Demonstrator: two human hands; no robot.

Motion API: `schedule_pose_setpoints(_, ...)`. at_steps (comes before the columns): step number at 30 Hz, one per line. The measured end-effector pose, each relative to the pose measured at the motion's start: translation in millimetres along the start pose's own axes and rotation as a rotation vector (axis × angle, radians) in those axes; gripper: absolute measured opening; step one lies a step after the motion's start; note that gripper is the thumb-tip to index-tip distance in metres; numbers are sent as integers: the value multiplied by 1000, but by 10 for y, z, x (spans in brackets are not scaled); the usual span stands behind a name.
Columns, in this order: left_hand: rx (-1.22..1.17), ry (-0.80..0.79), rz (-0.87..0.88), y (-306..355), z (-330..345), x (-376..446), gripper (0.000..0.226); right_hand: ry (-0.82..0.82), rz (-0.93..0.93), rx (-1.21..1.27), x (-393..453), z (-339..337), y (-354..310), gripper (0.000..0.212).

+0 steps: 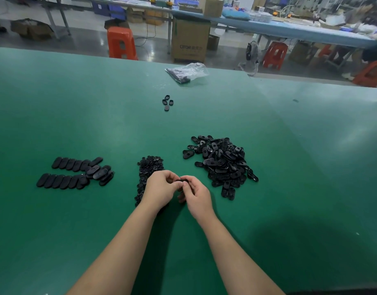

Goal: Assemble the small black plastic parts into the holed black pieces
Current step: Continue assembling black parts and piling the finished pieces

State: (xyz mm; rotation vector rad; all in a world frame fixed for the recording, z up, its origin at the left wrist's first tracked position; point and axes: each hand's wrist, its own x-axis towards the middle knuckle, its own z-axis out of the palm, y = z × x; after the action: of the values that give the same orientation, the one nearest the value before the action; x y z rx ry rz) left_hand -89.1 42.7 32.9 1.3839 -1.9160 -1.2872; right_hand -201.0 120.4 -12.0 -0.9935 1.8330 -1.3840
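Now you're mid-fit: your left hand point(160, 187) and right hand point(195, 194) both have fingers pinched on one holed black piece point(180, 181) above the desk point(289, 167). Next, probably press the small part home.

Bare green table mat point(289, 209) lay open right of and near the hands. A loose heap of holed black oval pieces point(222, 165) blocked front-right, a strip of small black plastic parts point(148, 171) front-left, rows of closed black ovals point(75, 173) farther left.

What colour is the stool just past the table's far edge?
Orange-red; the stool shows best in the head view.
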Motion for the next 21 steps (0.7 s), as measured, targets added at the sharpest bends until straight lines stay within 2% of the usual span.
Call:
schedule_pose_setpoints(7,-44,33,-6,-13,75,-45,6,15,22,-77,11,6,18,11)
schedule_pose_setpoints(11,-53,-2,-21,-9,92,-40,7,36,28,-107,11,14,-5,11)
schedule_pose_setpoints(21,31,-18,0,-18,24,-40,11,32,12,-46,-18,11,-42,18)
